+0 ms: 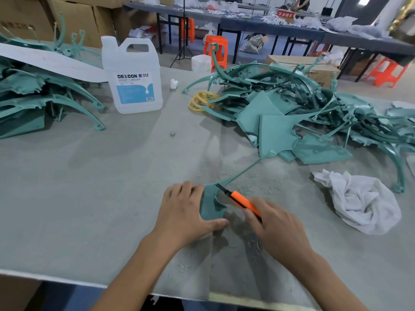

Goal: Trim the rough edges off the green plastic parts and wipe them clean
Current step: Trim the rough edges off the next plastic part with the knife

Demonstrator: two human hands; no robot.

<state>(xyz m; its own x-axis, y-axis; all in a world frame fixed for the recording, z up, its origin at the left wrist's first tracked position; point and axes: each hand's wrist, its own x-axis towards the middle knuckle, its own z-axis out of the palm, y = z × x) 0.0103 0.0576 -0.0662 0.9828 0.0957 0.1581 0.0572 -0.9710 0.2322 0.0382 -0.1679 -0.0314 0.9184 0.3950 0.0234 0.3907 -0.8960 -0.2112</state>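
A green plastic part lies on the grey table cover near the front, with a thin arm running up and right from it. My left hand holds it down, fingers over its left edge and thumb under its lower edge. My right hand grips an orange utility knife, whose dark blade tip touches the part's top edge. A crumpled white cloth lies to the right.
A large heap of green parts fills the right half of the table, with yellow rings beside it. Another green pile lies at the left. A DEXCON jug stands at the back centre. Plastic shavings lie around the hands.
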